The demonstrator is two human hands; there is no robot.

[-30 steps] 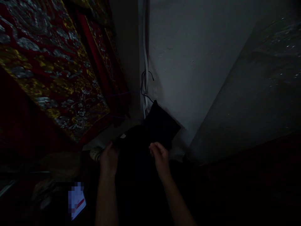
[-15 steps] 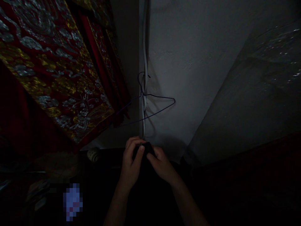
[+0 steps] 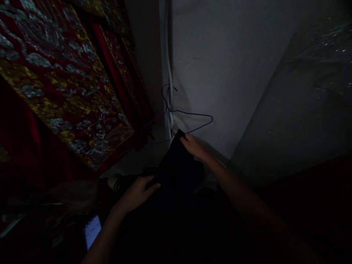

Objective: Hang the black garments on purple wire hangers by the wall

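Right hand (image 3: 194,146): pinching black cloth (image 3: 178,165), now raised against the hanger (image 3: 196,114). Left hand (image 3: 139,190): now apart, lower by the cloth, grip unclear.

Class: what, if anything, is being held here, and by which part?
The dark cloth: the right hand grips it by its upper corner. The left hand is at its left edge; whether it grips is too dark to tell.
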